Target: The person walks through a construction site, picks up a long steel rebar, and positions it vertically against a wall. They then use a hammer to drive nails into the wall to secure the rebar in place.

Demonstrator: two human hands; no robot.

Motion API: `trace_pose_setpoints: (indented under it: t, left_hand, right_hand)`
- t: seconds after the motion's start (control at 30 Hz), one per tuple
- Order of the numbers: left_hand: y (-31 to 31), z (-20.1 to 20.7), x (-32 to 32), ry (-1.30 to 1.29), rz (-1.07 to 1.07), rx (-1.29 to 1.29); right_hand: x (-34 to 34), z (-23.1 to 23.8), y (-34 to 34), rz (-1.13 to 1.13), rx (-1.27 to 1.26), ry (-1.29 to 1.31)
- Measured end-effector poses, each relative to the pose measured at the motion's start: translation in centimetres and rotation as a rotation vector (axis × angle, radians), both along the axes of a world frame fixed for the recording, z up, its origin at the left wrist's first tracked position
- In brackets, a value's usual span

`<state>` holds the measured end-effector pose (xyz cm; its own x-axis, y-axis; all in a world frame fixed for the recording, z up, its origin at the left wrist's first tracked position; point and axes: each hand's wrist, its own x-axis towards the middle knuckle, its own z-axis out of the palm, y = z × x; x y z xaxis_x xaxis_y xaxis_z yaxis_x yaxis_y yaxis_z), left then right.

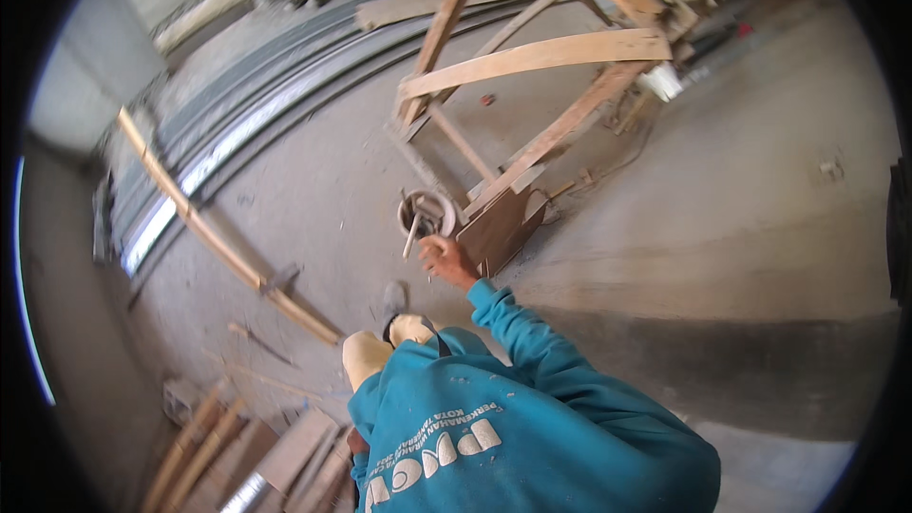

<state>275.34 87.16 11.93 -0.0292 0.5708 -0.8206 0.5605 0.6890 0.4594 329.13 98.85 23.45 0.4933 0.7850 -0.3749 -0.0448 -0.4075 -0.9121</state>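
Observation:
My right hand reaches out at the near edge of a round bucket, its fingers curled. Whether anything is inside them I cannot make out. Several tools stand in the bucket, too small to name; a pale stick-like handle leans out over the rim, close to my fingertips. Only a small part of my left hand shows, low by my teal sweatshirt, with its fingers hidden. Just right of the bucket a brown board leans against the foot of a wooden frame.
Long metal profiles lie along the far left floor. A long wooden strip crosses the floor at the left. Planks and offcuts are piled at the lower left. A white container is beside the frame, and a cord trails nearby.

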Motion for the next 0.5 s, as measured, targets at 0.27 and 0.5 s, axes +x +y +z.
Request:
trace_pose_setpoints:
  t: [0.27, 0.5]
  left_hand:
    - [23.3, 3.9, 6.9, -0.23, 0.12, 0.073]
    - [35.4, 2.0, 11.7, -0.249, -0.022, 0.01]
  right_hand:
    - [-0.6, -6.0, -3.3, -0.053, -0.227, -0.274]
    - [-2.0, -5.9, -2.6, -0.143, -0.338, -0.31]
